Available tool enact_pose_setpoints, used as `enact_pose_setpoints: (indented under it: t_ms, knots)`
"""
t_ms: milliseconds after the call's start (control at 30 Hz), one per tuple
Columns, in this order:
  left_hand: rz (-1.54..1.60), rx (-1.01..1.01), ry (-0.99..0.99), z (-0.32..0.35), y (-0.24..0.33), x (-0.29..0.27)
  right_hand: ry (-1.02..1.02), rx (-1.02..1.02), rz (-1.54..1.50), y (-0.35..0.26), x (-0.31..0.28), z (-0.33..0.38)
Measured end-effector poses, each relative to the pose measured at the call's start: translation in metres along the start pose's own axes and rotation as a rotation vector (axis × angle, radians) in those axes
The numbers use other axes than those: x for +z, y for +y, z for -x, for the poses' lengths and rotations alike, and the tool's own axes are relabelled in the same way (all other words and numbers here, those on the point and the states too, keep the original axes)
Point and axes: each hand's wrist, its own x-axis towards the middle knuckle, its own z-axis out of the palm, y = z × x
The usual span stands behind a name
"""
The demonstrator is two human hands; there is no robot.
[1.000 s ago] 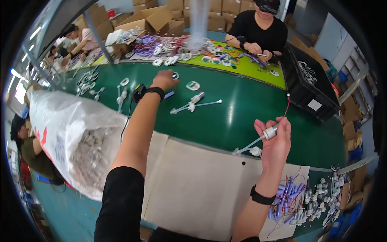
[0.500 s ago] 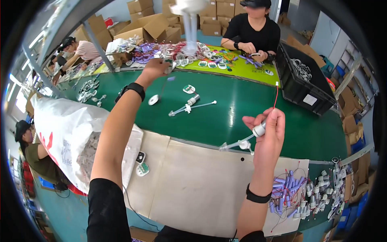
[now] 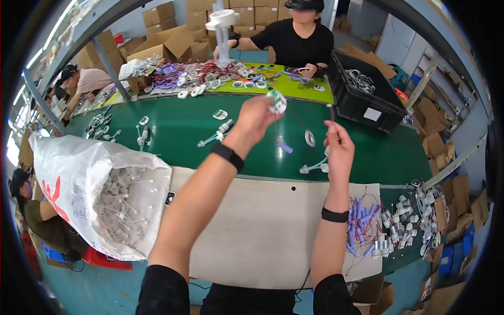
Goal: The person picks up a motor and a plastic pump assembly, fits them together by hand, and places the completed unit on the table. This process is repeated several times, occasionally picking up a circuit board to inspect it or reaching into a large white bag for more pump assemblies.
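My left hand [image 3: 255, 119] is closed on the edge of a round white-and-green circuit board [image 3: 276, 102] above the green table. From that board hang thin wires, a purple battery cell [image 3: 285, 147] and a white ring-shaped piece [image 3: 310, 138]. To its right, my right hand [image 3: 340, 149] pinches a dark red wire with a small white connector [image 3: 329, 105] at its tip. A clear plastic tube part [image 3: 314, 168] sticks out beside the right palm; the motor attached to it is mostly hidden by the hand. The two hands are apart, with the connector upright between them.
A white sack [image 3: 79, 184] of clear plastic parts lies at left. Batteries [image 3: 359, 218] and small motors [image 3: 401, 220] are heaped at right. A motor with tube [image 3: 218, 134] lies mid-table. Across stand a black crate [image 3: 362, 100], part piles [image 3: 210, 73] and a co-worker [image 3: 299, 39].
My left hand has moved right, toward my right hand, bringing the circuit board with its dangling battery and ring. My right hand has turned, hiding the motor. The co-worker has stretched out an arm.
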Motion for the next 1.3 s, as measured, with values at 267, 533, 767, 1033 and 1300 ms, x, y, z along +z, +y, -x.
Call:
enact_pose_setpoints:
  t_ms: [267,533,767,1033,1300]
  knots:
    - [-0.176,-0.136,0.285,0.054,-0.076,-0.049,-0.411,0.189,0.134,0.008,0.003,0.0]
    - [-0.22,0.115,0.261,0.092,-0.077,-0.067,-0.549,0.149,0.247,0.009,0.05,0.027]
    - [-0.117,0.063,0.153,0.084,-0.064,-0.069,-0.548,0.126,0.315,0.023,0.06,0.03]
    - [-0.205,0.044,0.14,0.08,-0.072,-0.079,-0.576,0.032,0.329,0.029,0.069,0.038]
    - [-0.378,0.123,0.085,0.082,-0.075,-0.071,-0.51,0.153,0.27,0.028,0.07,0.036]
